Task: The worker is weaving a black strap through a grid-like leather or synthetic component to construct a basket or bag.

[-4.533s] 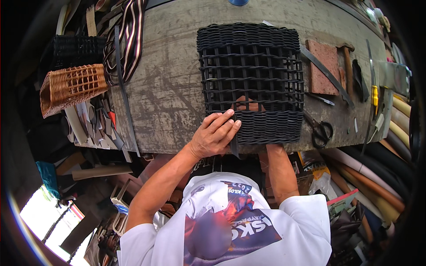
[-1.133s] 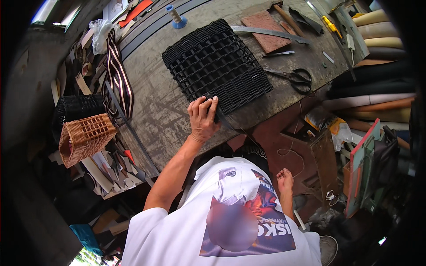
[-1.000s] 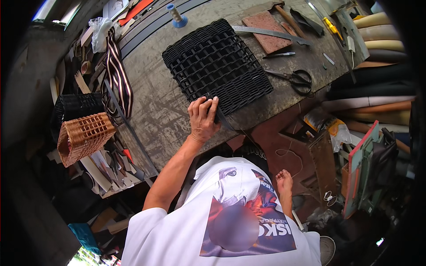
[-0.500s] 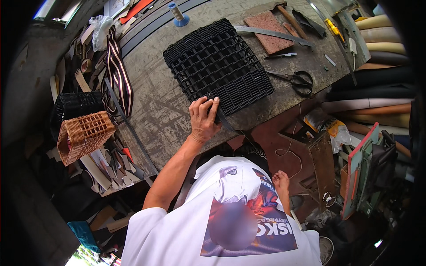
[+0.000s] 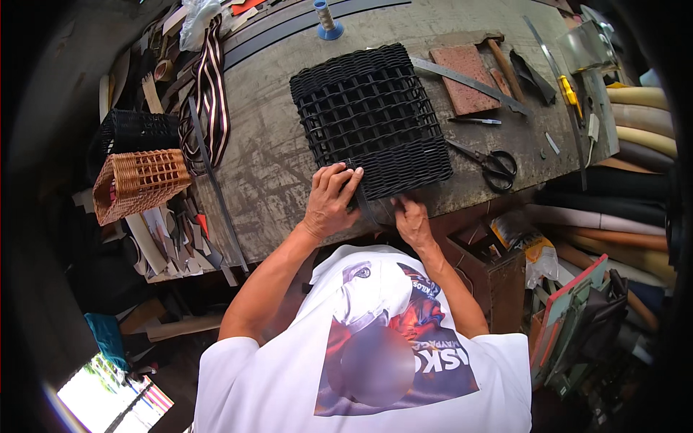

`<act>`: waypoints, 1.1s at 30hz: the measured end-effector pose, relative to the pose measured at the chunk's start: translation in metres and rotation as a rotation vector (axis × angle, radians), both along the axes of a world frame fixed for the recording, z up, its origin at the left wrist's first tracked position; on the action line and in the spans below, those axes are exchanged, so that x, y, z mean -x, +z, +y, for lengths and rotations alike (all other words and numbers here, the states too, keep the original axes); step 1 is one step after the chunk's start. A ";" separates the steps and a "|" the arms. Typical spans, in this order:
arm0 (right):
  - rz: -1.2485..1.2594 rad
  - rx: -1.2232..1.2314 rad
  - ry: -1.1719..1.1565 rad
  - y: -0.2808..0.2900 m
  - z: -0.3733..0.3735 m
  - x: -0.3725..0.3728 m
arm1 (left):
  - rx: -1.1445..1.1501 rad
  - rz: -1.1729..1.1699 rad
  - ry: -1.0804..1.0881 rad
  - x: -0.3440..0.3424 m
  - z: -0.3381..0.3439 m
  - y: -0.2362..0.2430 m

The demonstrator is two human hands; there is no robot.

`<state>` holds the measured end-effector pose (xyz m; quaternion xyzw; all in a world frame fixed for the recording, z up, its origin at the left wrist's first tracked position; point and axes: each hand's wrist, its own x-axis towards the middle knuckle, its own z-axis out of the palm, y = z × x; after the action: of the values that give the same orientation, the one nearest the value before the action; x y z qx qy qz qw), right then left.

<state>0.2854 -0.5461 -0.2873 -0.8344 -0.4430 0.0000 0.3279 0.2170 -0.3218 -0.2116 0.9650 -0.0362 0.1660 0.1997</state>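
Observation:
A black woven basket (image 5: 375,119) lies on the worktable, its open lattice facing up and a tightly woven band along its near side. My left hand (image 5: 330,202) is closed at the basket's near left corner, fingertips pressing a small dark piece against the weave. From that corner a thin black strip (image 5: 370,211) hangs toward the table's front edge. Just below the basket's near edge, my right hand (image 5: 413,222) is closed with bent fingers at the strip; the exact grip is partly hidden. Black-handled scissors (image 5: 497,169) lie to the basket's right.
On the table (image 5: 253,144) lie a metal ruler (image 5: 469,83), a reddish stone slab (image 5: 468,81), a hammer (image 5: 507,68), a pen (image 5: 474,121) and a thread spool (image 5: 327,20). A tan woven basket (image 5: 141,184) and striped straps (image 5: 209,94) sit left; material rolls (image 5: 639,119) are stacked right.
My right hand has come up from beside my body to the strip below the basket. My left hand stays at the basket's corner. The whole view has shifted slightly.

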 end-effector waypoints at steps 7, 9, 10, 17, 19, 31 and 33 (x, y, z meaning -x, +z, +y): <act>1.226 -0.576 0.110 -0.059 0.062 -0.031 | 0.076 0.268 -0.043 -0.004 0.005 0.034; 1.321 -0.628 0.115 -0.055 0.065 -0.040 | 0.095 0.294 -0.061 -0.004 0.007 0.039; 1.350 -0.694 0.214 -0.050 0.066 -0.044 | 0.106 0.305 -0.050 -0.006 0.008 0.039; 2.322 -1.029 0.184 -0.038 0.079 -0.065 | 0.215 0.143 0.151 -0.027 -0.001 0.038; 2.207 -0.859 0.126 -0.043 0.082 -0.068 | 0.201 0.152 0.259 -0.031 -0.008 0.035; 1.882 -0.381 0.150 -0.013 0.068 -0.097 | 0.296 0.063 0.428 -0.026 -0.025 0.016; 1.894 -0.410 0.158 -0.013 0.070 -0.094 | 0.272 0.079 0.392 -0.026 -0.024 0.017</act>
<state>0.3795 -0.4764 -0.3007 -0.3834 -0.0416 0.6164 0.6865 0.2426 -0.3458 -0.1947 0.9236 0.1823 0.1670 0.2931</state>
